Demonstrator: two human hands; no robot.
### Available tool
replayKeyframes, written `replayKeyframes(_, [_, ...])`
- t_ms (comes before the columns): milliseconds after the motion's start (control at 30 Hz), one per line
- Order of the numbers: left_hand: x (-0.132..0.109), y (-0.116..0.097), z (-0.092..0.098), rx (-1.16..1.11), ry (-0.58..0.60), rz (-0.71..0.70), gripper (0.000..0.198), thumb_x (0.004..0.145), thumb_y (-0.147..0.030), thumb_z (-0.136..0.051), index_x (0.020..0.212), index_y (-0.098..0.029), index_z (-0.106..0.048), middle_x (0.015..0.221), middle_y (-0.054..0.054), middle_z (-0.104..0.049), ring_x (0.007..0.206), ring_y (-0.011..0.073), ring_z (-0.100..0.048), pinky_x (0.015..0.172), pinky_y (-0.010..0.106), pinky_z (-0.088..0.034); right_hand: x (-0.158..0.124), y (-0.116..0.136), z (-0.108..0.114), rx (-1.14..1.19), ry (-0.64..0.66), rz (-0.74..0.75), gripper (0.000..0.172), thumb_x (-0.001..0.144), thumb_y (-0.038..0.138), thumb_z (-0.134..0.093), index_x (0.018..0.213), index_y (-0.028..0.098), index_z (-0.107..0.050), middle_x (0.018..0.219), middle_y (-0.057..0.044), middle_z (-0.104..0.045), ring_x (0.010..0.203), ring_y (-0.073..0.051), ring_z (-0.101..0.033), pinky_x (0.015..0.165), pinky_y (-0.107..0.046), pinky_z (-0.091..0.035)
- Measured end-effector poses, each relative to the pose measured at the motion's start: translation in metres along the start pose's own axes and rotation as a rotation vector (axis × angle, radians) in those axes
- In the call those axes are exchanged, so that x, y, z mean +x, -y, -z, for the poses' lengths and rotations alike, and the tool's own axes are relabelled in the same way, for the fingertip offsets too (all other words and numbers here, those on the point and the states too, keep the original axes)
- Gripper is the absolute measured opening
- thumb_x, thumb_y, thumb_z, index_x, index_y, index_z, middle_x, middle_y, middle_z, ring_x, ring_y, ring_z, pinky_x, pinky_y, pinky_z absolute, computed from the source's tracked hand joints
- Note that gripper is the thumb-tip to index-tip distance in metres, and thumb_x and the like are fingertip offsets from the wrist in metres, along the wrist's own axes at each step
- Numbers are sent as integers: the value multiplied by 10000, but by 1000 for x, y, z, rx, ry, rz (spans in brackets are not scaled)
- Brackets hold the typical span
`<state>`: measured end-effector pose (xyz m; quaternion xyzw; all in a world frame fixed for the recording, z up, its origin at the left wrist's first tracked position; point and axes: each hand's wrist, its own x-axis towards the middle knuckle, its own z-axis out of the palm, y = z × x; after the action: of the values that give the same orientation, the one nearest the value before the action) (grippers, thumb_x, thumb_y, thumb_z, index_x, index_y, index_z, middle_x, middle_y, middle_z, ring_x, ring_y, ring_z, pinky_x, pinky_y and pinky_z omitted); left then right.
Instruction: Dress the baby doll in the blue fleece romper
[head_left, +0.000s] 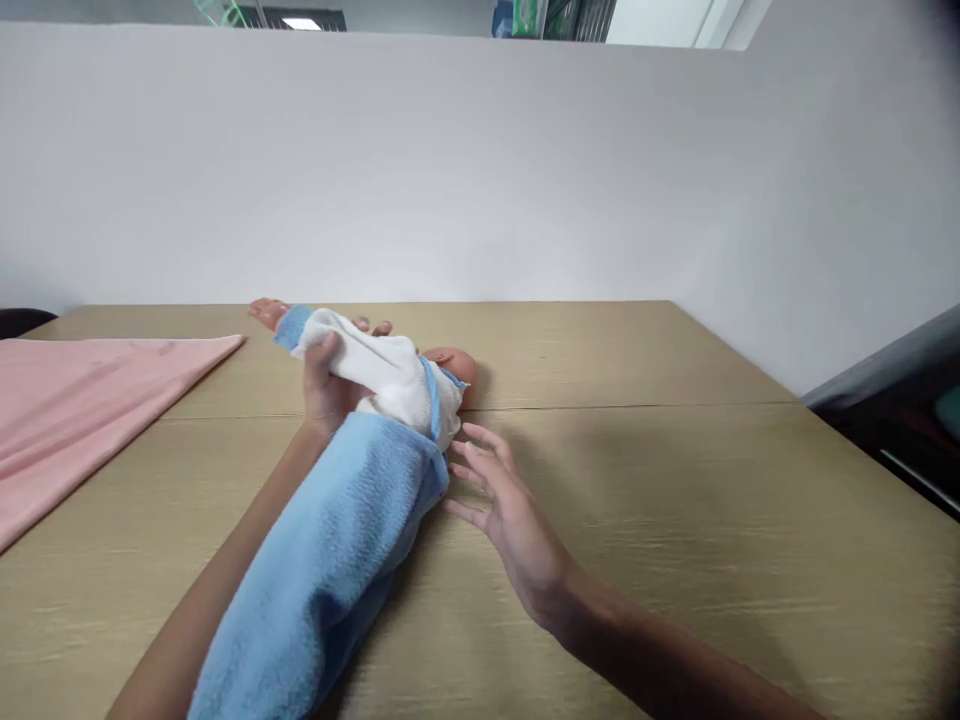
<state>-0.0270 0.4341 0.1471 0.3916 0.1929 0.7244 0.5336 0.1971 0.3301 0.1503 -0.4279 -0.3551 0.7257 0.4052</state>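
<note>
A baby doll in a white top with blue trim lies on its side, its lower body wrapped in a fuzzy blue cloth. The doll's head points to the right, and one arm stretches to the upper left. My left hand is closed round the doll's sleeved arm, with some fingertips showing behind it. Just right of the doll's back is my right hand, its fingers spread near the edge of the blue cloth and nothing held in it.
A pink cloth lies on the left of the wooden table. A pale wall stands behind the table. Dark objects show beyond the right edge.
</note>
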Motion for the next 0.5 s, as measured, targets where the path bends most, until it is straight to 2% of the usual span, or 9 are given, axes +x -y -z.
replayKeyframes(100, [-9,-6,-28,223,174,46,449,829,-491,-863,1164,-237,-706,1227,34,-776,1172,259,-729,1045,380,-583,-14,26,8,74,64,-81,720,856,745,-713,1453,371,-566,1547,-85,-591,1461,-356,-509,1088,-596,-502])
replayKeyframes(200, [-21,-6,-56,533,392,113,489,875,-476,-860,1279,-246,-710,1327,69,-748,1238,305,-711,1107,429,-556,-22,41,19,160,87,-165,750,886,796,-651,1460,315,-600,1467,-123,-651,1387,-358,-566,1070,-613,-520])
replayKeyframes(267, [-32,-3,-74,756,498,91,515,870,-448,-876,1314,-251,-703,1345,83,-733,1278,329,-685,1177,471,-511,-24,42,29,204,54,-192,704,931,784,-604,1437,294,-616,1332,-116,-717,1255,-320,-646,1021,-559,-561])
replayKeyframes(367, [-50,2,-98,973,692,6,669,800,-364,-924,1407,-274,-658,1410,94,-692,1368,352,-621,1242,518,-454,-20,35,49,273,9,-214,577,979,732,-588,1304,267,-686,1032,-68,-773,918,-243,-721,814,-404,-619])
replayKeyframes(433, [-62,2,-108,1042,851,-8,831,775,-334,-934,1526,-297,-579,1533,102,-623,1474,366,-537,1289,545,-396,-15,28,64,311,8,-223,539,981,720,-602,1213,249,-724,898,-47,-770,747,-208,-707,690,-340,-615])
replayKeyframes(500, [-69,-2,-109,1078,942,27,962,781,-383,-943,1623,-323,-483,1655,101,-527,1569,374,-438,1327,556,-336,-9,23,78,329,21,-205,523,968,708,-630,1181,243,-742,855,-36,-779,671,-194,-705,634,-319,-620])
